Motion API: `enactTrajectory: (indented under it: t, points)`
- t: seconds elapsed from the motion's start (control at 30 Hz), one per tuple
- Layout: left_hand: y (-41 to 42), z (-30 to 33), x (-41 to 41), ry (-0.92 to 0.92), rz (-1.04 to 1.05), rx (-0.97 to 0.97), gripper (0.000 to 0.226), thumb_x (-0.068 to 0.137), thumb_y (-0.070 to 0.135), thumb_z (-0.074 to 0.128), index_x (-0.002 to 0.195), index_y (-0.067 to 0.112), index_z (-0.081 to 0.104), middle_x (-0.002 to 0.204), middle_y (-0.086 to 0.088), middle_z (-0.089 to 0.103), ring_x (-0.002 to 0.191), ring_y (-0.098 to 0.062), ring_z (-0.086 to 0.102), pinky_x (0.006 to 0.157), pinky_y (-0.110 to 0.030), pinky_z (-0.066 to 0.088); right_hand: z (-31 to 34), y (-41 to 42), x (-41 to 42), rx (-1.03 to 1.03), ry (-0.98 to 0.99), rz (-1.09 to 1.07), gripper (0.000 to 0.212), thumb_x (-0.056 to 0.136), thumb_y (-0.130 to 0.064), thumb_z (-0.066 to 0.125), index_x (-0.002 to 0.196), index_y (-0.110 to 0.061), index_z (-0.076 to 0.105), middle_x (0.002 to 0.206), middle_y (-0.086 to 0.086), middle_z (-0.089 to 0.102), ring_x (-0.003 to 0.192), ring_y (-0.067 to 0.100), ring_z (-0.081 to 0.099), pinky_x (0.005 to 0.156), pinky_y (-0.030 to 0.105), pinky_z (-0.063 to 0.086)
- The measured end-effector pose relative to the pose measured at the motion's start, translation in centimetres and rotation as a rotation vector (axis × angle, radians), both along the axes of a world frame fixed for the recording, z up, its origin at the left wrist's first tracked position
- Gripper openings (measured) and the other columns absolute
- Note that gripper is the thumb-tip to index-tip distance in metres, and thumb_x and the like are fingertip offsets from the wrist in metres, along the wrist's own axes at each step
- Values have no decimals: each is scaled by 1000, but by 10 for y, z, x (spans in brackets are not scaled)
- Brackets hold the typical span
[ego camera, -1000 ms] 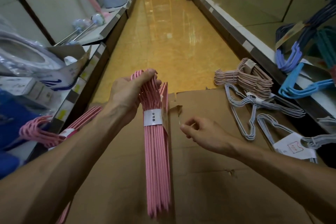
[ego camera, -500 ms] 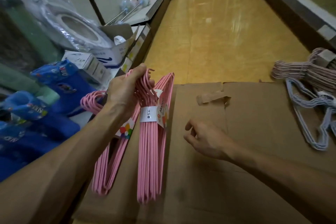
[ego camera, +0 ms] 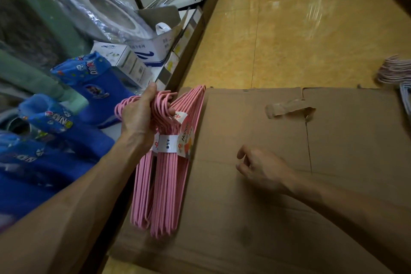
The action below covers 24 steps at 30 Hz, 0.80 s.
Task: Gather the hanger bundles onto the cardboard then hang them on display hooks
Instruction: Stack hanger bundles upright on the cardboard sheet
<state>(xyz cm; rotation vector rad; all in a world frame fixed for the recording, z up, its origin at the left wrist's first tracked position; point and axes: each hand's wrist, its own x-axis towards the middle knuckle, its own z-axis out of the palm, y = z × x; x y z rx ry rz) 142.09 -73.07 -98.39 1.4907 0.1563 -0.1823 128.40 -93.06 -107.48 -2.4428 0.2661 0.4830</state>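
L edge of view: shelf w/ blue printed plastic kids' boots [ego camera: 89, 87] and white cardboard boxes [ego camera: 142, 51], not part of task.

Left hand [ego camera: 139, 118]: fingers and thumb curled tight round the hook ends of the pink plastic-coated hanger bundles [ego camera: 164, 184]. At least two bundles in the one grip, each w/ white paper band [ego camera: 166, 143] round the necks. They hang hooks-up, long axis approx vertical in view, lower ends dangling over the L edge of the flattened brown cardboard sheet [ego camera: 266, 207] on the floor. Cannot tell whether the tips touch it.

Right hand [ego camera: 262, 169]: holds nothing, fingers loosely curled, hovering just over mid cardboard, R of the bundles and apart from them.

Far R edge: pale pink/white wire hanger bundles [ego camera: 393, 73] on yellow tiled floor [ego camera: 289, 29], partly out of frame, well apart from both hands.

Judgement: pink bundles lie L of the free hand, at cardboard's L margin; L hand has them already. Next likely = lay them flat on cardboard. R-side bundles nearer the R hand.
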Motion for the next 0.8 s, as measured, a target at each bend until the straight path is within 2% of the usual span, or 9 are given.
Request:
enactTrajectory:
  t: [0.13, 0.27, 0.4, 0.47, 0.57, 0.63, 0.7, 0.8]
  points:
    - [5, -12, 10, 5, 5, 83, 31, 91, 38, 66, 90, 8, 69, 64, -3, 70, 55, -15, 67, 67, -34, 57, -8, 1, 1, 10, 16, 19, 28, 101, -41, 50, 125, -26, 52, 115, -3, 60, 102, 16, 57, 93, 40, 52]
    - [6, -23, 17, 43, 46, 172, 32, 85, 43, 73, 85, 12, 73, 76, -6, 76, 76, -22, 73, 87, -44, 58, -15, -3, 2, 0, 9, 26, 27, 101, -40, 49, 123, -25, 53, 115, -3, 61, 102, 18, 57, 92, 41, 51]
    - [15, -23, 29, 34, 62, 320, 46, 78, 56, 73, 94, 12, 74, 83, -8, 76, 84, -26, 74, 91, -49, 57, -17, -9, 3, 24, 26, 14, 26, 101, -37, 49, 123, -24, 55, 116, -3, 59, 104, 18, 57, 94, 40, 51]
    - [18, -20, 30, -1, 56, 462, 51, 72, 64, 70, 87, 16, 76, 87, -9, 76, 89, -29, 73, 90, -51, 57, -17, -10, 4, 36, 24, 15, 25, 101, -35, 49, 122, -23, 56, 117, -2, 60, 104, 17, 57, 94, 41, 51]
    - [14, -12, 22, -108, 38, 743, 49, 86, 62, 56, 76, 17, 74, 81, -7, 74, 84, -25, 72, 87, -45, 57, -15, -11, 5, 27, 21, 11, 23, 101, -34, 50, 120, -23, 57, 117, -1, 61, 105, 19, 57, 95, 42, 51]
    - [14, -8, 20, -214, 20, 964, 59, 91, 62, 46, 75, 12, 75, 76, -10, 72, 79, -27, 70, 85, -45, 57, -13, -10, 7, 16, 10, 9, 23, 101, -33, 49, 120, -22, 58, 118, 0, 62, 107, 20, 58, 95, 43, 51]
    - [18, -1, 18, -293, 38, 1162, 63, 86, 70, 42, 83, 16, 74, 80, -10, 72, 79, -31, 69, 81, -47, 58, -10, -10, 6, 16, 0, 10, 24, 101, -33, 49, 120, -22, 58, 118, 0, 62, 106, 20, 58, 95, 42, 51]
    - [26, 12, 16, -435, 50, 1403, 40, 89, 59, 52, 103, 24, 68, 101, -6, 71, 95, -34, 65, 84, -50, 53, -4, -9, 6, 6, -19, 32, 23, 101, -32, 49, 119, -22, 59, 116, 1, 63, 104, 21, 59, 92, 41, 52]
